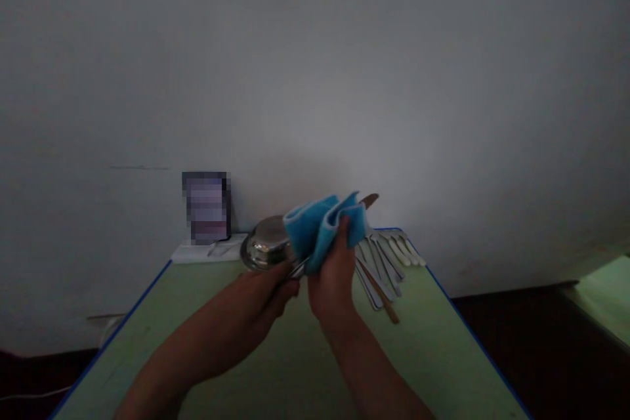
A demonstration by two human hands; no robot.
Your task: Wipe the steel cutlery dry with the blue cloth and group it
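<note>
My left hand (268,295) is closed round the silvery handle of what looks like a table knife (370,199). Its brownish, blade-like tip sticks out beyond a blue cloth (312,226) with a pale edge. My right hand (337,269) grips the folded cloth, thumb on top, around the middle of the knife, which is hidden. Both hands are above the table. Just right of my right hand lies a fan of cutlery (381,269), with metal handles and one brown handle among them. Several white-handled pieces (406,252) lie at its far right.
An upturned shiny metal bowl (266,243) sits behind my hands on the green table (275,374), which has a blue edge. Left of it, a blurred tablet-like screen (207,207) stands on a white surface (197,253) against the grey wall (315,79).
</note>
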